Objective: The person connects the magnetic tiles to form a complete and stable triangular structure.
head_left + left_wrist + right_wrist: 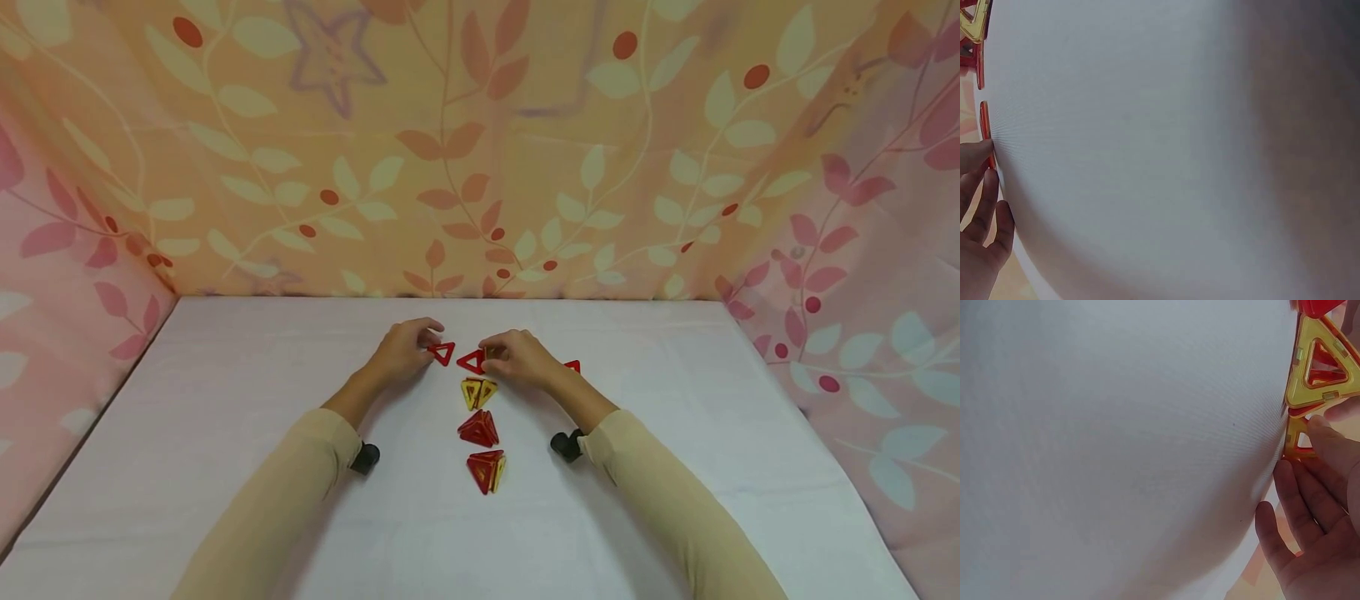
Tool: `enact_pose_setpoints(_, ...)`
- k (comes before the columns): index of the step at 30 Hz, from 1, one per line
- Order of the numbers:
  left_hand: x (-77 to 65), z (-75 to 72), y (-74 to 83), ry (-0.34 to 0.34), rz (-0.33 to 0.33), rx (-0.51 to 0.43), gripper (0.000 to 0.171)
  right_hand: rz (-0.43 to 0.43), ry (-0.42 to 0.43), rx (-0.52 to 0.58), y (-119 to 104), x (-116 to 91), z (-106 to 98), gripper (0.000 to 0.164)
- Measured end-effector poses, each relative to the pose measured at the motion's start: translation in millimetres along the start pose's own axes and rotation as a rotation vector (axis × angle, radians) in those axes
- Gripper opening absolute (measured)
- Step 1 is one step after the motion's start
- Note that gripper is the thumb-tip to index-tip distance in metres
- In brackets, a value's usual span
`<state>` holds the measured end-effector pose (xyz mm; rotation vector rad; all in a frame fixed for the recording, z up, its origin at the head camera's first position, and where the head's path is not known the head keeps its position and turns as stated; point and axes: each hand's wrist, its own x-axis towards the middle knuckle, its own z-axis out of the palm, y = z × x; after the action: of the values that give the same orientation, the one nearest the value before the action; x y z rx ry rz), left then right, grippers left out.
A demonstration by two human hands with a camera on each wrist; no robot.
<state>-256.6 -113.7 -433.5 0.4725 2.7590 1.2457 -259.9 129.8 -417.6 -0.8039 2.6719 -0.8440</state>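
Note:
My left hand pinches a red triangular tile with an open centre between thumb and fingers, low over the white table. In the left wrist view that red tile shows edge-on. My right hand pinches a yellow triangular tile by its edge, partly hidden behind the thumb. Just left of the right fingertips lies another red triangular tile, between the two hands. Directly below it in the head view stands a small yellow and red pyramid of tiles.
Two more tile pyramids stand in line nearer to me: a red one and a red and yellow one. A red triangular tile peeks out behind my right wrist. Patterned curtains close off the table's back and sides.

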Motion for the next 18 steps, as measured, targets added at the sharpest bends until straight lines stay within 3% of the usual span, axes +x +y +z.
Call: enact_pose_setpoints(18,9.2,7.3,5.9,0.000,-0.030,-0.001,0.038,0.032,-0.008,0.011,0.4,1.1,0.0,0.040)
